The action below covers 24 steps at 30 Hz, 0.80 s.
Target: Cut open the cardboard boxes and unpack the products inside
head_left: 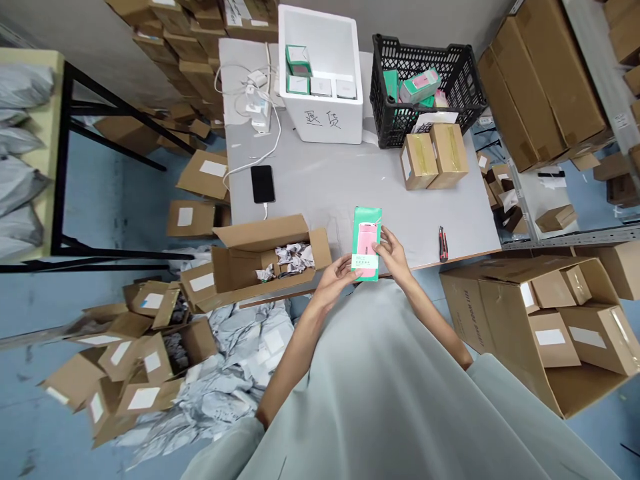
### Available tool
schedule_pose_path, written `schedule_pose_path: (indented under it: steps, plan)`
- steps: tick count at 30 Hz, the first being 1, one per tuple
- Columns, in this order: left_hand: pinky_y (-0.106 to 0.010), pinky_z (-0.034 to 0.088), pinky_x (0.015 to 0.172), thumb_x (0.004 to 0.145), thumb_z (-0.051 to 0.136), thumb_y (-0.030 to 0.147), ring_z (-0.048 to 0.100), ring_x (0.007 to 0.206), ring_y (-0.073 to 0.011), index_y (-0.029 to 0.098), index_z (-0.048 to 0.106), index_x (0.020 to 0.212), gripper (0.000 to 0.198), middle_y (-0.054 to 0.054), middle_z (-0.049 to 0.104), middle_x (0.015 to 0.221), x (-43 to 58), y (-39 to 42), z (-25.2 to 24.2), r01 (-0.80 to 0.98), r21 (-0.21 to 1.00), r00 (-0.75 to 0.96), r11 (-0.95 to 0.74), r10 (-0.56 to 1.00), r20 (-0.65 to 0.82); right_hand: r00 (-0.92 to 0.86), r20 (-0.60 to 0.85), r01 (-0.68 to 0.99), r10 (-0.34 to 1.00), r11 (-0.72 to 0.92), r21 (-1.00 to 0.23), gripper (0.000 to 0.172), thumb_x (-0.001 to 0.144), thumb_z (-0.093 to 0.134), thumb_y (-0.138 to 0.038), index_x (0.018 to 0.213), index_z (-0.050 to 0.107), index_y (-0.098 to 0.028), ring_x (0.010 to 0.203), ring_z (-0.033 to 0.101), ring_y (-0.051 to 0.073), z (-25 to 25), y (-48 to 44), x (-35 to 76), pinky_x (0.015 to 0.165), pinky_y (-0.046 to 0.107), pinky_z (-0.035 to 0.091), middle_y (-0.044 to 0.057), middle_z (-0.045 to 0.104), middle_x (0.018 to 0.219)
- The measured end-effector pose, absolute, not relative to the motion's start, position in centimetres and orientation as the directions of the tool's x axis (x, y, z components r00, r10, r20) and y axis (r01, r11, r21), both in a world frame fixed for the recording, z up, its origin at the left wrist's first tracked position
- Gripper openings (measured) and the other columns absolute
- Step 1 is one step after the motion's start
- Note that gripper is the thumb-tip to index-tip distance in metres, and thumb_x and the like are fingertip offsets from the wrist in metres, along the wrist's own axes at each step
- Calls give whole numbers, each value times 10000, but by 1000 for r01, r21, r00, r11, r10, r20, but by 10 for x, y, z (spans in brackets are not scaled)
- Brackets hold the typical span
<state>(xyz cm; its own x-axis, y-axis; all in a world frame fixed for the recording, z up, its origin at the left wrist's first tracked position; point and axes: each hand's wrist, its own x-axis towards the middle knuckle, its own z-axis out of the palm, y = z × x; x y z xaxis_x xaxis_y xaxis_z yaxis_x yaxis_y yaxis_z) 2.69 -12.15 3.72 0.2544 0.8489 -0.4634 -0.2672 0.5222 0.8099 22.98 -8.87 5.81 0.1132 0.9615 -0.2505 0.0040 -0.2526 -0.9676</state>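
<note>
A green product box (367, 233) with a pink picture on its front is held upright at the table's near edge. My left hand (336, 279) grips its lower left side, and my right hand (392, 253) has its fingers on the right edge. Just left of my hands lies an opened cardboard carton (260, 237) with crumpled paper (295, 257) inside. To the right of my hands a red and black box cutter (443, 244) rests on the table.
Along the table's (320, 180) back stand a white foam bin (320, 120) and a black crate (425, 63), both holding green boxes. Two taped cartons (434, 157) sit before the crate. A phone (263, 184) charges at left. A big carton (493, 313) stands right; opened boxes (145, 398) litter the floor.
</note>
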Motion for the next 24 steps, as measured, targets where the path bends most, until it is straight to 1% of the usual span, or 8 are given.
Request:
schedule_pose_path:
  steps: [3, 6, 8, 10, 13, 16, 21, 24]
  plan:
    - [-513, 618, 1124, 662, 1055, 542, 681, 1404, -393, 221, 717, 1415, 885, -164, 736, 1476, 35, -123, 40, -145, 898, 63, 415, 910, -410, 218, -206, 84, 954, -229, -970, 1074, 792, 882, -796, 1654, 539, -255, 1409, 699, 373, 53, -89, 220, 1118, 530, 661, 209, 575, 1682]
    - [-490, 619, 1107, 670, 1058, 534, 652, 1426, -404, 234, 701, 1426, 888, -157, 720, 1453, 40, -127, 46, 15, 959, -58, 282, 958, -281, 199, -171, 160, 965, -204, -966, 1085, 759, 948, -744, 1654, 536, -287, 1328, 740, 354, 54, -88, 211, 1122, 516, 662, 172, 648, 1606]
    - [-470, 627, 1092, 707, 1038, 559, 641, 1444, -399, 239, 692, 1443, 874, -155, 704, 1480, 39, -129, 51, 51, 973, -46, 226, 973, -224, 182, -180, 147, 967, -208, -967, 1145, 745, 957, -739, 1689, 497, -283, 1298, 757, 352, 56, -86, 211, 1132, 518, 658, 163, 680, 1571]
    - [-462, 638, 1081, 749, 1008, 597, 644, 1458, -393, 242, 693, 1455, 851, -155, 696, 1525, 35, -129, 54, -3, 970, 29, 244, 969, -244, 152, -207, 78, 966, -221, -972, 1204, 755, 928, -766, 1732, 442, -257, 1287, 768, 357, 56, -84, 215, 1114, 522, 667, 172, 688, 1559]
    - [-490, 643, 1101, 770, 989, 639, 675, 1448, -403, 232, 709, 1464, 852, -156, 728, 1533, 25, -124, 53, -163, 902, 225, 400, 905, -361, 69, -234, -18, 970, -233, -972, 1221, 754, 911, -777, 1749, 438, -250, 1280, 774, 355, 55, -83, 224, 1110, 519, 671, 160, 711, 1531]
    - [-537, 657, 1085, 738, 1011, 646, 715, 1399, -434, 209, 725, 1468, 898, -177, 784, 1442, 20, -121, 50, -251, 800, 361, 545, 819, -445, 19, -243, -50, 970, -242, -969, 1201, 750, 935, -739, 1750, 460, -272, 1288, 768, 356, 55, -83, 232, 1117, 535, 671, 140, 717, 1538]
    - [-528, 645, 1108, 696, 1046, 605, 713, 1396, -410, 195, 734, 1417, 886, -182, 777, 1443, 28, -118, 46, -270, 805, 299, 528, 841, -451, -12, -222, -42, 975, -223, -974, 1103, 804, 903, -730, 1725, 508, -269, 1354, 733, 360, 58, -82, 237, 1160, 555, 642, 154, 682, 1585]
    - [-502, 628, 1126, 674, 1046, 606, 723, 1357, -363, 190, 715, 1391, 892, -176, 752, 1466, 40, -114, 43, -217, 868, 163, 447, 893, -420, 96, -217, 7, 971, -219, -976, 1122, 787, 899, -773, 1704, 528, -243, 1421, 692, 367, 58, -80, 236, 1147, 529, 647, 196, 603, 1663]
